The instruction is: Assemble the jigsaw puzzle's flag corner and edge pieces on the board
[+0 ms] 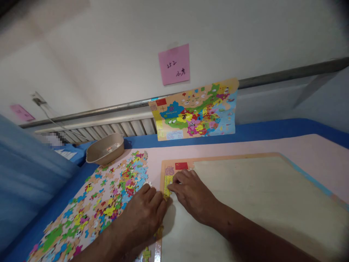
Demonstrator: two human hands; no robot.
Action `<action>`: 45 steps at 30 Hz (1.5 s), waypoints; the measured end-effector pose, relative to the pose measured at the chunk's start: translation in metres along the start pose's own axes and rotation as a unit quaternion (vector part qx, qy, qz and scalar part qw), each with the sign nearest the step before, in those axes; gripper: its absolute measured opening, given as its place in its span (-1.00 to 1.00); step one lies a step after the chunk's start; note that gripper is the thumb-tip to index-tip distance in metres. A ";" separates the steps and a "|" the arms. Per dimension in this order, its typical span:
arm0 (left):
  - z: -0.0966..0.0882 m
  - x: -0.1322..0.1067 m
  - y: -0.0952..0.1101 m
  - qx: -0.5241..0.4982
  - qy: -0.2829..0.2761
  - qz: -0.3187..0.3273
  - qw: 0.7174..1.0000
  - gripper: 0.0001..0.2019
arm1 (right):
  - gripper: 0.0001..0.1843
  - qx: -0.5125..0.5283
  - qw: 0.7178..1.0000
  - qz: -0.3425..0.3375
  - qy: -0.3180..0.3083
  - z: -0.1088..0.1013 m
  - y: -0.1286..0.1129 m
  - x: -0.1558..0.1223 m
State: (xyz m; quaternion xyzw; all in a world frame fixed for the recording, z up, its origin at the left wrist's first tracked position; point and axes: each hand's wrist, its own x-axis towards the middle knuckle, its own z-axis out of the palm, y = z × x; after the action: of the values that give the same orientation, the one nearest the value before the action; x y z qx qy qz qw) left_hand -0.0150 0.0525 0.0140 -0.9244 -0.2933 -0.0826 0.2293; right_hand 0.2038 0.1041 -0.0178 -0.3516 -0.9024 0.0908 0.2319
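Observation:
A puzzle board (245,203) lies flat in front of me, its bare pale surface framed by an orange and blue border. At its upper left corner sit joined pieces with a red flag (181,166), purple print and a yellow column (168,180). My right hand (192,193) is over that column, thumb and fingers pinched on a small puzzle piece (171,185) that they mostly cover. My left hand (149,205) is curled closed at the board's left edge, just below and left of the right fingertips. Whatever its fingers hold is hidden.
Many loose puzzle pieces (109,211) spread across the pink sheet (154,156) left of the board. Behind them stands a beige basin (105,149) with a few pieces inside. A printed map (195,112) hangs from the rail, below a pink note (174,64). A blue curtain (29,178) hangs at left.

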 end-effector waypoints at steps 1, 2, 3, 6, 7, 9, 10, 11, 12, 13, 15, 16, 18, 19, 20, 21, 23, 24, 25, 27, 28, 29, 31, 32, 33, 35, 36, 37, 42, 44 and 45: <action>0.000 -0.002 -0.001 0.004 0.009 -0.005 1.000 -0.82 | -0.81 -0.002 1.000 0.000 -0.001 0.000 0.000 0.000; 0.000 -0.004 -0.002 0.007 0.019 -0.010 1.000 -0.81 | -0.80 -0.004 1.000 0.001 -0.002 -0.001 -0.001 0.000; 0.000 -0.005 -0.002 0.008 0.029 -0.016 0.999 -0.79 | -0.80 -0.006 1.000 0.001 -0.002 -0.001 -0.001 0.000; -0.004 -0.010 0.000 -0.001 0.038 -0.025 0.999 -0.81 | -0.80 -0.006 1.000 -0.001 -0.001 0.000 -0.002 0.000; -0.006 -0.010 0.003 -0.009 0.034 -0.020 0.999 -0.83 | -0.80 -0.006 1.000 -0.001 0.001 0.000 -0.002 0.000; -0.012 -0.008 0.011 -0.024 0.021 -0.008 0.999 -0.90 | -0.80 -0.004 1.000 -0.001 0.004 0.000 -0.001 0.000; -0.015 -0.006 0.016 -0.031 0.019 0.000 0.999 -0.93 | -0.80 -0.002 1.000 -0.002 0.005 0.001 -0.001 0.000; -0.018 -0.003 0.020 -0.035 0.022 0.010 0.999 -0.95 | -0.80 -0.001 1.000 -0.002 0.006 0.001 -0.001 0.000; -0.020 -0.001 0.025 -0.036 0.027 0.020 0.999 -0.94 | -0.79 0.002 1.000 -0.002 0.006 0.000 -0.001 0.000; -0.021 0.001 0.028 -0.039 0.034 0.028 0.998 -0.92 | -0.78 0.004 1.000 -0.002 0.005 0.000 0.000 0.000; -0.020 0.003 0.029 -0.060 0.035 0.032 0.997 -0.85 | -0.78 0.011 1.000 -0.003 0.003 -0.001 0.000 -0.001; -0.017 0.003 0.027 -0.077 0.034 0.017 0.996 -0.83 | -0.79 0.014 1.000 -0.003 0.003 -0.001 0.000 -0.001; -0.009 0.004 0.016 -0.128 0.019 -0.045 0.991 -0.81 | -0.80 0.019 1.000 -0.003 0.003 -0.002 0.000 -0.001; -0.004 0.005 0.009 -0.154 0.011 -0.084 0.984 -0.81 | -0.80 0.019 1.000 -0.003 0.003 -0.002 0.000 -0.001; 0.001 0.006 0.001 -0.177 -0.009 -0.125 0.976 -0.82 | -0.79 0.019 1.000 -0.002 0.002 -0.002 0.000 -0.001; 0.005 0.008 -0.006 -0.200 -0.031 -0.157 0.967 -0.84 | -0.78 0.018 1.000 -0.002 0.000 -0.002 0.000 -0.001; 0.012 0.014 -0.019 -0.232 -0.070 -0.193 0.951 -0.87 | -0.76 0.016 1.000 -0.001 -0.006 -0.002 0.000 0.000; 0.014 0.017 -0.024 -0.239 -0.083 -0.200 0.947 -0.86 | -0.75 0.016 1.000 0.000 -0.009 -0.002 0.000 0.000; 0.016 0.019 -0.027 -0.239 -0.093 -0.203 0.945 -0.86 | -0.73 0.016 1.000 -0.001 -0.009 -0.002 0.000 0.000; 0.018 0.022 -0.030 -0.229 -0.106 -0.201 0.947 -0.87 | -0.72 0.016 1.000 -0.004 -0.009 -0.002 0.000 0.000; 0.018 0.023 -0.030 -0.215 -0.107 -0.189 0.952 -0.87 | -0.72 0.014 1.000 -0.005 -0.008 -0.002 0.000 0.000; 0.019 0.023 -0.030 -0.195 -0.102 -0.170 0.961 -0.88 | -0.72 0.012 1.000 -0.006 -0.008 -0.002 0.000 0.000; 0.020 0.021 -0.028 -0.138 -0.073 -0.112 0.981 -0.85 | -0.73 0.007 1.000 -0.006 -0.011 -0.002 0.000 0.000; 0.021 0.020 -0.027 -0.103 -0.052 -0.077 0.990 -0.82 | -0.74 0.007 1.000 -0.005 -0.012 -0.002 0.000 0.000; 0.021 0.018 -0.026 -0.071 -0.030 -0.045 0.996 -0.81 | -0.75 0.007 1.000 -0.003 -0.012 -0.002 0.000 0.000; 0.020 0.016 -0.025 -0.028 0.000 -0.005 1.000 -0.82 | -0.78 0.008 1.000 -0.001 -0.012 -0.001 0.000 0.001; 0.020 0.015 -0.024 -0.015 0.007 0.006 1.000 -0.84 | -0.79 0.008 1.000 -0.001 -0.008 -0.001 0.000 0.001; 0.019 0.014 -0.024 -0.008 0.010 0.013 1.000 -0.86 | -0.79 0.009 1.000 -0.001 -0.004 0.000 0.000 0.001; 0.021 0.010 -0.025 -0.001 0.019 0.018 1.000 -0.87 | -0.78 0.005 1.000 -0.004 -0.007 0.000 0.000 0.001; 0.025 0.008 -0.026 -0.013 0.024 0.004 1.000 -0.85 | -0.76 0.003 1.000 -0.003 -0.010 0.000 0.000 0.001; 0.026 0.008 -0.027 -0.022 0.025 -0.005 0.999 -0.84 | -0.75 0.003 1.000 -0.004 -0.009 0.000 0.000 0.001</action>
State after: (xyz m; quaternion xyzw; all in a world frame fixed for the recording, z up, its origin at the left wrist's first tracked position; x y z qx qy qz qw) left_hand -0.0237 0.0884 0.0033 -0.9252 -0.2907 -0.1131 0.2161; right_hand 0.2038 0.1048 -0.0176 -0.3465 -0.9055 0.0958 0.2254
